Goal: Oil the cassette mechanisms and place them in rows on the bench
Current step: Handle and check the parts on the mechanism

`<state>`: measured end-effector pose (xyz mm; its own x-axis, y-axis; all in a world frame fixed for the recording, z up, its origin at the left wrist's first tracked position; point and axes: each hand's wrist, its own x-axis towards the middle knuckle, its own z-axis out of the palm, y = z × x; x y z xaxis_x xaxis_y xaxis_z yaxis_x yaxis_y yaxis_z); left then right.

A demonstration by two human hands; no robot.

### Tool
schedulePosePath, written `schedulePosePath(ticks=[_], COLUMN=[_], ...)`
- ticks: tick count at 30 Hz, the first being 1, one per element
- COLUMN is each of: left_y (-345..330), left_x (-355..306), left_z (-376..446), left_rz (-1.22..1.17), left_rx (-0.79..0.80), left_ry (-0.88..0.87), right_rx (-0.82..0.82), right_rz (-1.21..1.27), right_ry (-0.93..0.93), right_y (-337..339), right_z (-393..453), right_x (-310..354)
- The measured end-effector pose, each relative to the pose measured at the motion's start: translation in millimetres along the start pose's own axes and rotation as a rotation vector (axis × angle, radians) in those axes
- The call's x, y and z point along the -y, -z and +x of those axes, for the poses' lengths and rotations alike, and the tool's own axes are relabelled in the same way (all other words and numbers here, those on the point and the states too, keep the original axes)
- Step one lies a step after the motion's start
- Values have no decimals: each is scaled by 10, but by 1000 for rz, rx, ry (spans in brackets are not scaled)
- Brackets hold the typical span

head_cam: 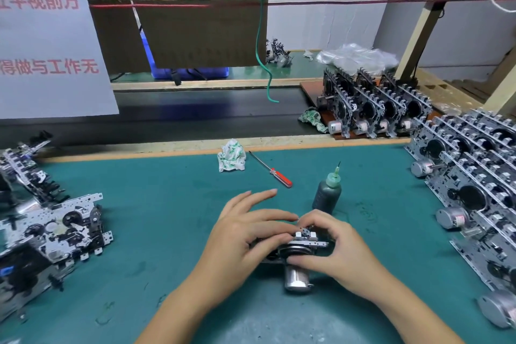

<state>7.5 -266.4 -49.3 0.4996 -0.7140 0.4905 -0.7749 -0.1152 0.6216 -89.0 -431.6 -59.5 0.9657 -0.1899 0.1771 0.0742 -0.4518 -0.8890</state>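
Both hands, left [245,234] and right [332,248], gripped one cassette mechanism [296,248] on the counter [167,218]; steadying it first would suit the oil bottle [326,193].

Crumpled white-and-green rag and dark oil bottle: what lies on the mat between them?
The red-handled screwdriver lies between rag and bottle, head view.

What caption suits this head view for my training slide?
Both hands, left hand and right hand, hold a cassette mechanism on the green mat; oil bottle stands behind.
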Motion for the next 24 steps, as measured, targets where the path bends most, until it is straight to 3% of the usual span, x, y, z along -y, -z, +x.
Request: schedulePosePath(ticks=[4,7,12,14,24], left_y=[2,-5,-7,-10,-15], left_x=[8,18,-2,-4,7], left_z=[2,-27,2,-5,-17], left_rz=[-21,-23,0,18,24], left_rx=[17,7,-7,-10,-35], left_ry=[19,29,21,16,-7], right_rx=[-24,-30,-470,-548,-492], right_rz=[36,-108,-519,-651,-671], right_ry=[-10,26,414,561,604], right_y=[-16,-37,-34,-39,33], right_z=[-16,-86,-208,-220,-197], right_x=[11,28,108,99,84])
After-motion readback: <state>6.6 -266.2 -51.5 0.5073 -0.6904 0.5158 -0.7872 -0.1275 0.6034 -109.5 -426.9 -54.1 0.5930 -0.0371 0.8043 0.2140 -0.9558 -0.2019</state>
